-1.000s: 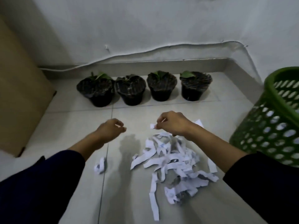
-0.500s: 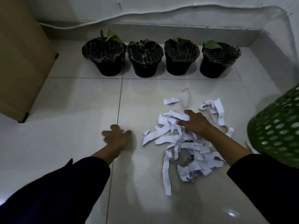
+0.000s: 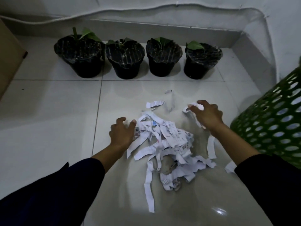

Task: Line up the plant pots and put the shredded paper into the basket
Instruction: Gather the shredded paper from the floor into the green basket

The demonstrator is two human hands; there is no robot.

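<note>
Several black plant pots (image 3: 125, 60) with small green leaves stand in a row along the back wall. A heap of white shredded paper (image 3: 167, 141) lies on the tiled floor in front of me. My left hand (image 3: 121, 132) rests at the heap's left edge, fingers spread and touching the strips. My right hand (image 3: 206, 114) is at the heap's far right, its fingers curled round a few strips. The green perforated basket (image 3: 270, 126) stands at the right, close to my right forearm.
A brown cardboard box (image 3: 8, 59) stands at the far left. A white cable (image 3: 130, 11) runs along the wall above the skirting. Two loose strips (image 3: 155, 103) lie beyond the heap, and one scrap (image 3: 230, 167) lies beside my right sleeve.
My left hand slid right from the bare tile to the heap's left edge. My right hand moved to the far right and closed round strips there. The view has moved closer to the floor.
</note>
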